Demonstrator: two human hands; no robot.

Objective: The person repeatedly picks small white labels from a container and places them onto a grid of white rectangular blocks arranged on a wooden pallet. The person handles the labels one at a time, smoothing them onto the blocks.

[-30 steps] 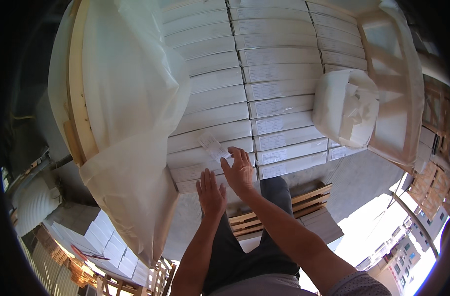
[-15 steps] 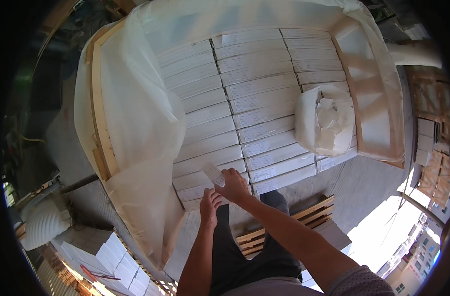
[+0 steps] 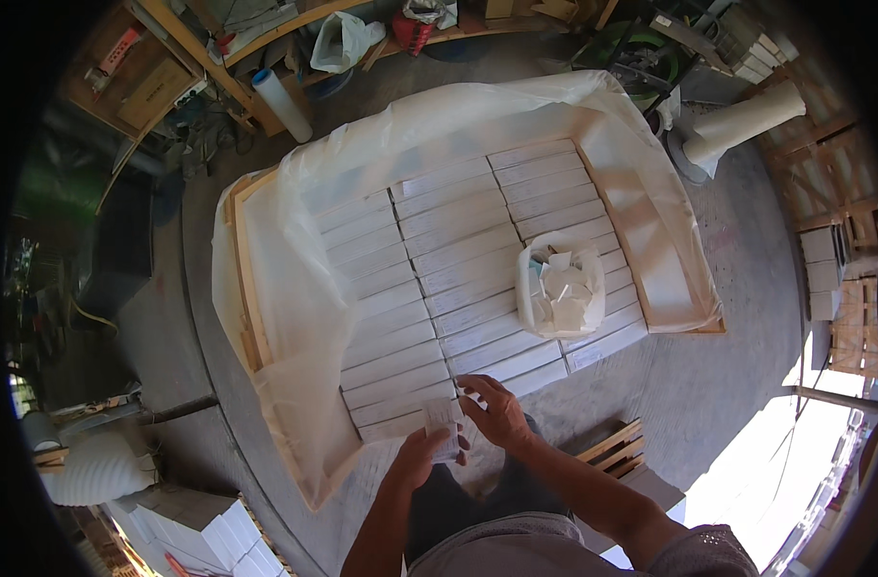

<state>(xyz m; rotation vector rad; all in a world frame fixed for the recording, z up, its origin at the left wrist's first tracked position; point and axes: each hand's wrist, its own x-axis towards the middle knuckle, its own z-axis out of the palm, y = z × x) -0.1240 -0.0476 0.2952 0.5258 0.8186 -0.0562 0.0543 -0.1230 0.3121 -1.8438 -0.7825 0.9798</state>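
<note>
My left hand (image 3: 421, 458) is closed around a small stack of white printed labels (image 3: 441, 415), which stands up from between thumb and fingers. Just right of it, my right hand (image 3: 497, 413) is raised with thumb and fingertips curled together; whether a label is pinched there is too small to make out. Both hands are above the near edge of long white cartons (image 3: 391, 351), packed in rows inside a wooden crate lined with translucent plastic film (image 3: 309, 288). Printed labels show on several carton ends. On the right-hand cartons sits a white plastic bag (image 3: 527, 306) full of paper scraps (image 3: 566, 287).
Film drapes over the crate's wooden walls (image 3: 248, 269). A wooden pallet (image 3: 617, 450) lies by my legs. Stacked white boxes (image 3: 203, 529) stand at lower left. Film rolls (image 3: 283, 104) and a cluttered shelf are beyond the crate; a large foam roll (image 3: 747, 120) is at far right.
My view has shifted, showing more floor and shelving beyond the crate. The labels, formerly at my right hand, are now in my left, and my right hand has drawn away to their right.
</note>
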